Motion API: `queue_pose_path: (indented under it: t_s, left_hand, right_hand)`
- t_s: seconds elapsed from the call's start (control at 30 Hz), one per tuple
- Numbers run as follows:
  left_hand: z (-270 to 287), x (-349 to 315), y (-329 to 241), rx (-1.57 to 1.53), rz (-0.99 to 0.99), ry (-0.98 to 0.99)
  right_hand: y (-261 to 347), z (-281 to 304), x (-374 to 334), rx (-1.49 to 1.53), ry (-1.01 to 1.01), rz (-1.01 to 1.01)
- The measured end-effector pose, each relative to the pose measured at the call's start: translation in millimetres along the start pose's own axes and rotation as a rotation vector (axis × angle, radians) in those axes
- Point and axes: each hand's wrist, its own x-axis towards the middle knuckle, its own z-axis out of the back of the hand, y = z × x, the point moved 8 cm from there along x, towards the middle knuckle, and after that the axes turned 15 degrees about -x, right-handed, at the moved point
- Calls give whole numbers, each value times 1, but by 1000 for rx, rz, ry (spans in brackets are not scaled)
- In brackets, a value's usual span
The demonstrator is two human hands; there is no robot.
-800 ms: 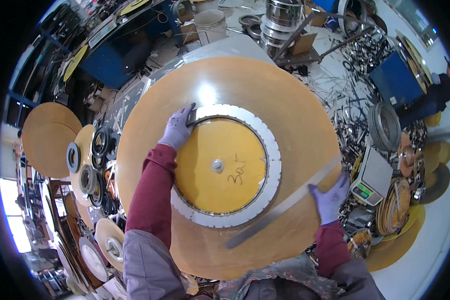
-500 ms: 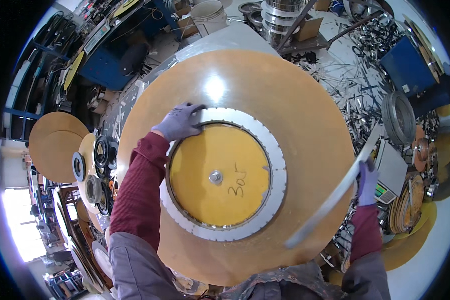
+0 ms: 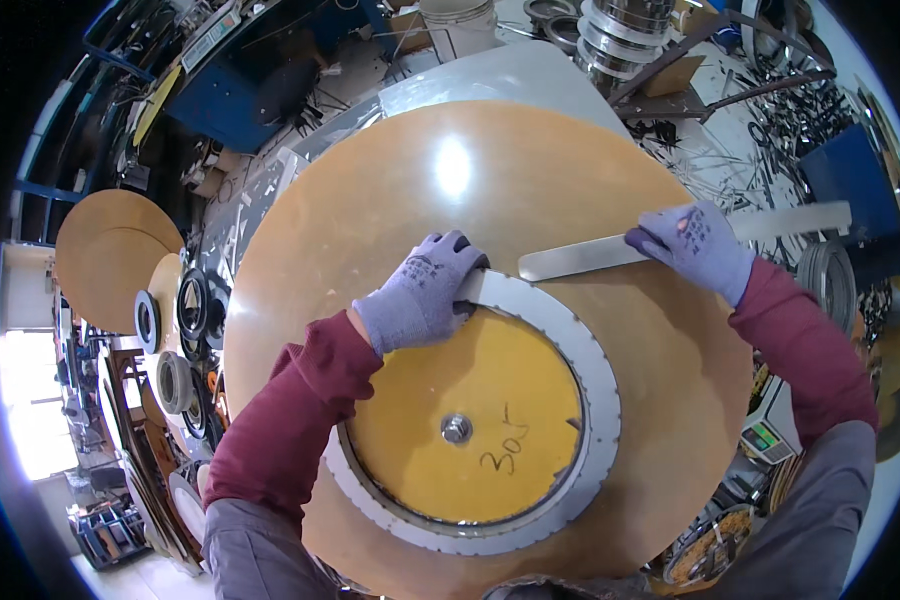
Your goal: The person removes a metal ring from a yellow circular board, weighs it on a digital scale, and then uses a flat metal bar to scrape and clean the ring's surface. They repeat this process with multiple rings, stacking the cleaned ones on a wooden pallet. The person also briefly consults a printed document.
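Note:
A pale metal ring (image 3: 598, 400) with small notches along its edge surrounds a yellow disc (image 3: 410, 440) that has a bolt (image 3: 456, 429) at its middle and dark handwriting. Both sit on a large round tan board (image 3: 530, 150). My left hand (image 3: 422, 288), in a light purple glove, is closed over the ring's upper-left part and hides that stretch. In my right hand (image 3: 698, 245), gloved alike, is a long flat metal strip (image 3: 582, 259). Its rounded near end lies just off the ring's top, and the other end sticks out to the right past the board.
A grey metal surface (image 3: 480, 80) shows beyond the board. Loose metal scraps (image 3: 705, 165) litter the floor at the far right, near a blue bin (image 3: 850, 170). Black rings (image 3: 193, 302) and a tan disc (image 3: 115, 260) are at the left. A scale (image 3: 773, 425) is at lower right.
My right hand has brought the strip from the lower right up and inward to the ring's top. My left hand has shifted right along the ring, which appears lower in view.

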Motion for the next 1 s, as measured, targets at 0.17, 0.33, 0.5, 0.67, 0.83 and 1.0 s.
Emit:
queue_pose_path:
  t_s: [0.17,0.33,0.5,0.67,0.83,1.0]
  left_hand:
    - [2,1,4,-34,18,21]
    - [1,2,7,-42,36,26]
    - [2,1,10,-58,78,24]
    - [3,2,3,-41,98,41]
    - [6,-4,9,-64,83,2]
    - [16,-15,7,-58,-40,-96]
  right_hand:
    - [4,6,41,-15,41,207]
    - [-1,-2,74,-14,28,361]
    - [-3,-11,79,7,9,367]
    - [2,8,87,-110,-142,315]
    - [63,-1,89,212,2,572]
    - [72,2,99,191,-103,454]
